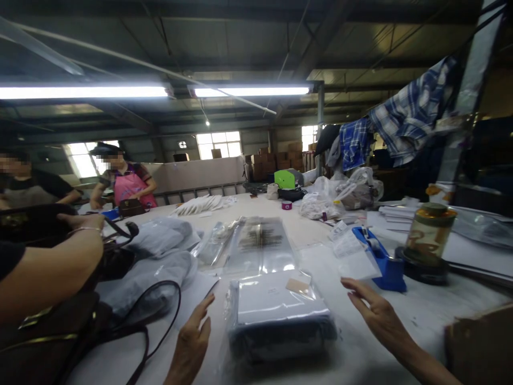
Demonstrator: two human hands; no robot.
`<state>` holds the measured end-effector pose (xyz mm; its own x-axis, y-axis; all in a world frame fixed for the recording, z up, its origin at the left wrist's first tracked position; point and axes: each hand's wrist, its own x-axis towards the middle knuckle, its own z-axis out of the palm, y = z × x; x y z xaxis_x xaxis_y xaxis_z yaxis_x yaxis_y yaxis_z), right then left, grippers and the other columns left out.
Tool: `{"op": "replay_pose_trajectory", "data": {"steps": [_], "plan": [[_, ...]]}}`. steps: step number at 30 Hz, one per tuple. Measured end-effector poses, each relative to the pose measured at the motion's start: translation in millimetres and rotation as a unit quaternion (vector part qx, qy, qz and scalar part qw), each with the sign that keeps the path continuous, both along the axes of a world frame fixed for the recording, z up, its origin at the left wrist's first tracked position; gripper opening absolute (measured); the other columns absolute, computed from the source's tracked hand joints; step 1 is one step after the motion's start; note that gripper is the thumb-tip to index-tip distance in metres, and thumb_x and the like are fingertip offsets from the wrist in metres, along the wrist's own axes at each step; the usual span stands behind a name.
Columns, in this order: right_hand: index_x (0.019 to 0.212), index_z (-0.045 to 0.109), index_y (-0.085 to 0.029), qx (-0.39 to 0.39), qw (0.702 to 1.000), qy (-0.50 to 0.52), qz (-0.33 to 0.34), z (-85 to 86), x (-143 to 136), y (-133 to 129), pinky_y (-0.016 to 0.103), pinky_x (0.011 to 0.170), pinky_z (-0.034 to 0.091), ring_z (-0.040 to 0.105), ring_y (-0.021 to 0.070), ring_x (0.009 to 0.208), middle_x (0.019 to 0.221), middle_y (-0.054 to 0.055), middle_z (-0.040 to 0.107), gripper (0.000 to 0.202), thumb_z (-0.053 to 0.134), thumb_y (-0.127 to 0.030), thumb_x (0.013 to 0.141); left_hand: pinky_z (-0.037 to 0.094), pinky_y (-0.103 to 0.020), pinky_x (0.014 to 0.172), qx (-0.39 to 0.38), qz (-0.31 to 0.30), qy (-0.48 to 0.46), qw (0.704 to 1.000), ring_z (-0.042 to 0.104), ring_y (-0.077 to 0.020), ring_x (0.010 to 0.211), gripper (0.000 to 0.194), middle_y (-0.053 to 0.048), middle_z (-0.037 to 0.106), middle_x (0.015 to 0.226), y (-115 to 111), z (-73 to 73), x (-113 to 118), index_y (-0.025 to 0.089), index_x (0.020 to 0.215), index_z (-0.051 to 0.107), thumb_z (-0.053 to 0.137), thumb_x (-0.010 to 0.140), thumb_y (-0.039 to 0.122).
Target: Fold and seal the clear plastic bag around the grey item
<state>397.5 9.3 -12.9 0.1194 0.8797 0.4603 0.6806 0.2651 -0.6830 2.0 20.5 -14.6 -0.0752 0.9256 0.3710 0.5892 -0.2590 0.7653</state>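
Left hand (191, 342) open, fingers up, just left of bagged item stack (276, 315) on white counter (433, 310); not touching

Right hand (374, 313) open, fingers spread, hovering right of stack, holding nothing

Stack: dark folded goods in glossy clear bags, top one with small tan tag

Risk: slick film, bags likely slide off each other if squeezed from sides only

Dark handbag strap (160, 321) loops near left hand, could snag

Co-worker's forearm (48, 267) close at left, may bump

Beyond: more clear bags (260, 246), blue tape dispenser (380, 262), jar (427, 235)
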Motion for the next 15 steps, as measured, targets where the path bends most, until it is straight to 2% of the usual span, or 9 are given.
{"op": "replay_pose_trajectory", "data": {"steps": [1, 3, 5, 8, 10, 12, 13, 14, 15], "plan": [[0.107, 0.060, -0.016, 0.012, 1.000, -0.003, 0.011, 15.8, -11, 1, 0.044, 0.099, 0.043, 0.055, 0.0262, 0.110, 0.118, 0.013, 0.060, 0.040, 0.041, -0.040, 0.083, 0.032, -0.042, 0.108, -0.001, 0.005, 0.004, 1.000, 0.048, -0.0269, 0.121, 0.046, -0.011, 0.056, 0.127, 1, 17.0, 9, 0.016, 0.117, 0.057, 0.045, 0.077, 0.034], [0.118, 0.056, -0.016, 0.012, 0.996, -0.054, 0.063, 39.9, -37, 4, 0.044, 0.104, 0.037, 0.048, 0.0247, 0.119, 0.127, 0.011, 0.054, 0.045, 0.039, -0.043, 0.087, 0.023, -0.044, 0.112, 0.000, -0.044, 0.067, 0.997, 0.036, -0.0261, 0.130, 0.052, -0.011, 0.045, 0.137, 4, 43.0, 34, 0.014, 0.124, 0.052, 0.042, 0.080, 0.041], [0.128, 0.049, -0.013, -0.027, 0.982, -0.151, 0.108, 48.8, -64, 7, 0.049, 0.108, 0.028, 0.037, 0.0266, 0.128, 0.136, 0.013, 0.044, 0.052, 0.039, -0.045, 0.088, 0.016, -0.050, 0.113, -0.026, -0.108, 0.165, 0.980, 0.024, -0.0274, 0.136, 0.056, -0.009, 0.036, 0.143, 5, 50.9, 59, 0.016, 0.130, 0.045, 0.043, 0.082, 0.043], [0.134, 0.041, -0.011, -0.129, 0.948, -0.230, 0.175, 40.6, -81, 7, 0.053, 0.106, 0.027, 0.030, 0.0302, 0.130, 0.140, 0.015, 0.034, 0.059, 0.037, -0.049, 0.089, 0.018, -0.057, 0.110, -0.103, -0.177, 0.237, 0.950, 0.023, -0.0312, 0.135, 0.055, -0.009, 0.032, 0.144, 4, 33.7, 74, 0.018, 0.134, 0.040, 0.041, 0.084, 0.042], [0.135, 0.040, -0.013, -0.154, 0.950, -0.195, 0.191, 30.4, -73, 6, 0.054, 0.106, 0.025, 0.027, 0.0306, 0.131, 0.142, 0.014, 0.031, 0.063, 0.035, -0.055, 0.088, 0.021, -0.055, 0.110, -0.115, -0.175, 0.199, 0.957, 0.025, -0.0305, 0.135, 0.053, -0.006, 0.032, 0.144, 1, 15.4, 64, 0.023, 0.133, 0.040, 0.039, 0.085, 0.045], [0.137, 0.038, -0.018, -0.153, 0.973, -0.107, 0.134, 18.6, -54, 5, 0.054, 0.108, 0.020, 0.021, 0.0299, 0.134, 0.145, 0.009, 0.026, 0.068, 0.037, -0.061, 0.084, 0.020, -0.050, 0.112, -0.082, -0.118, 0.120, 0.982, 0.022, -0.0286, 0.136, 0.054, -0.001, 0.030, 0.146, -4, -1.4, 45, 0.027, 0.134, 0.039, 0.039, 0.085, 0.050], [0.138, 0.036, -0.020, -0.172, 0.980, -0.046, 0.084, 11.9, -42, 4, 0.053, 0.108, 0.022, 0.022, 0.0299, 0.134, 0.146, 0.008, 0.026, 0.072, 0.039, -0.064, 0.081, 0.022, -0.049, 0.113, -0.075, -0.073, 0.076, 0.992, 0.025, -0.0280, 0.135, 0.054, 0.001, 0.031, 0.146, -7, -9.0, 34, 0.029, 0.135, 0.038, 0.038, 0.085, 0.051], [0.138, 0.035, -0.021, -0.210, 0.977, 0.021, 0.035, 4.5, -30, 2, 0.050, 0.107, 0.028, 0.027, 0.0304, 0.132, 0.144, 0.008, 0.030, 0.076, 0.041, -0.066, 0.078, 0.025, -0.047, 0.112, -0.081, -0.028, 0.040, 0.996, 0.029, -0.0275, 0.134, 0.053, 0.002, 0.034, 0.145, -9, -16.4, 26, 0.032, 0.135, 0.036, 0.038, 0.085, 0.051], [0.138, 0.035, -0.021, -0.262, 0.961, 0.087, 0.004, -3.1, -19, 0, 0.047, 0.104, 0.036, 0.035, 0.0308, 0.128, 0.141, 0.010, 0.037, 0.078, 0.042, -0.067, 0.076, 0.031, -0.047, 0.110, -0.111, 0.007, 0.018, 0.994, 0.037, -0.0273, 0.130, 0.051, 0.003, 0.040, 0.142, -8, -23.9, 20, 0.036, 0.135, 0.034, 0.038, 0.086, 0.050]]}}
